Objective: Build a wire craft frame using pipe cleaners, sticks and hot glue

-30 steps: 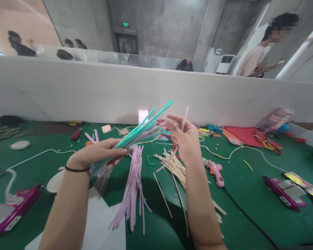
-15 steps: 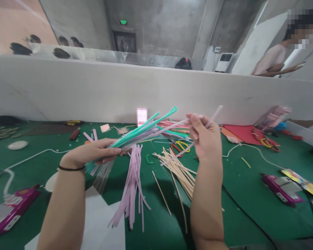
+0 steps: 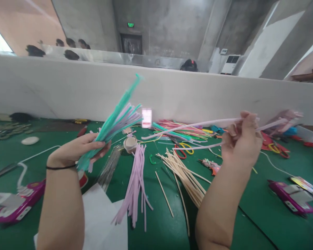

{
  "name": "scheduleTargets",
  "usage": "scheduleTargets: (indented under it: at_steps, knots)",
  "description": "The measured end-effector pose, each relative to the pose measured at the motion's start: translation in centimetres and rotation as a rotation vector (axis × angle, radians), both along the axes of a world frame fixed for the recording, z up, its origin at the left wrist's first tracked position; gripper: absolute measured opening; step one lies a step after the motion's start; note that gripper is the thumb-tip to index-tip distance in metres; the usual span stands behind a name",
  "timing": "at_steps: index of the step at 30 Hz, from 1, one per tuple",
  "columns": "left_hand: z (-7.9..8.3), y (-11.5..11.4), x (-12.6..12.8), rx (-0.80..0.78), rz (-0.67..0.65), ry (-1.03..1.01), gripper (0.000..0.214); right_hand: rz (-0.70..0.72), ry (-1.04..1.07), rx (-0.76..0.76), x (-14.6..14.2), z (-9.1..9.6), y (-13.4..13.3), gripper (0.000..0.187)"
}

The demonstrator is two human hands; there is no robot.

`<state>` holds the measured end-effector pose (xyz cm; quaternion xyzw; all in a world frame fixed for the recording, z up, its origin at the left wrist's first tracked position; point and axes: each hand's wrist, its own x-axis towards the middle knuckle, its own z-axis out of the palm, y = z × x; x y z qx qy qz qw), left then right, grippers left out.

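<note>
My left hand (image 3: 79, 149) is closed round a bundle of teal and lilac straws (image 3: 117, 119), held tilted up over the green table (image 3: 224, 208). My right hand (image 3: 243, 140) is out to the right, fingers pinched on two pale lilac straws (image 3: 198, 124) that stretch back toward the bundle. Below the hands lie a pile of lilac straws (image 3: 135, 184) and a pile of beige sticks (image 3: 185, 173).
Mixed coloured straws (image 3: 182, 126), scissors (image 3: 184, 148), a tape roll (image 3: 130, 143) and a small glue gun (image 3: 211, 165) lie mid-table. Purple glue guns sit at left (image 3: 15, 206) and right (image 3: 292, 199). White paper (image 3: 101, 218) lies near me. A white partition wall (image 3: 172, 93) backs the table.
My right hand has swung out to the right, drawing two lilac straws away from the bundle. My left hand has tipped the bundle more upright.
</note>
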<state>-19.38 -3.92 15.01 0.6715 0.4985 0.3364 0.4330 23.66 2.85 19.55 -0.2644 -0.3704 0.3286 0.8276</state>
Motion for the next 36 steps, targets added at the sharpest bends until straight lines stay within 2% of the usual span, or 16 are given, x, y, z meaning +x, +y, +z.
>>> scheduleTargets:
  at_steps: [4, 7, 11, 16, 18, 21, 26, 29, 31, 36]
  knots:
    - [0.1, -0.1, 0.9, -0.089, 0.013, -0.164, 0.025, 0.105, -0.062, -0.014, -1.8, 0.1, 0.1, 0.024]
    - [-0.1, 0.1, 1.4, -0.109, -0.047, -0.240, 0.030, 0.316, -0.090, -0.051, -3.9, -0.4, 0.6, 0.026]
    - [-0.6, 0.4, 1.9, -0.118, -0.113, -0.294, 0.038, 0.733, -0.044, -0.194, -8.2, -1.9, 1.5, 0.027]
    - [-0.9, 0.9, 2.5, -0.150, -0.141, -0.314, 0.045, 1.384, 0.131, -0.581, -14.8, -5.2, 2.5, 0.027]
    - [-1.1, 1.3, 2.8, -0.172, -0.149, -0.354, 0.043, 1.525, 0.252, -0.733, -16.9, -6.5, 2.8, 0.030]
    - [-1.6, 2.0, 3.0, -0.177, -0.172, -0.380, 0.038, 1.563, 0.368, -0.855, -18.6, -7.8, 3.0, 0.035]
    - [-1.7, 2.3, 3.2, -0.072, -0.143, -0.375, 0.037, 1.559, 0.374, -0.828, -18.0, -7.3, 3.1, 0.031]
    - [-0.9, 2.2, 4.0, -0.063, -0.045, -0.278, 0.029, 1.491, 0.359, -0.790, -17.5, -7.0, 3.3, 0.030]
    - [-0.3, 2.2, 4.8, -0.057, 0.023, -0.235, 0.024, 1.433, 0.336, -0.763, -17.8, -7.4, 3.5, 0.029]
    - [0.1, 2.9, 6.0, -0.032, 0.115, -0.210, 0.035, 1.194, 0.245, -0.704, -20.0, -10.4, 3.9, 0.019]
